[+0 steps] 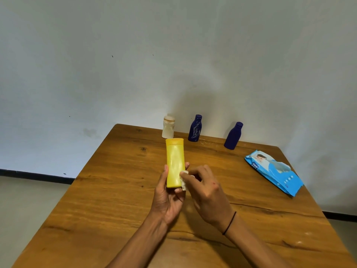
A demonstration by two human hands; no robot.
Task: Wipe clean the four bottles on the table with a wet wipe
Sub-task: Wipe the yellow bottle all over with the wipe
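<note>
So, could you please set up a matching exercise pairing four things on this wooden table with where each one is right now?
Things:
1. tall yellow plastic bottle
2. crumpled white wet wipe
3. small cream plastic bottle
4. blue plastic wipes packet

Places:
A. lying flat near the table's right edge
B. standing at the far edge, leftmost in the row
C. held up by the left hand
D. pressed to the bottle by the right hand

Pairs: 1-C, 2-D, 3-B, 4-A
</note>
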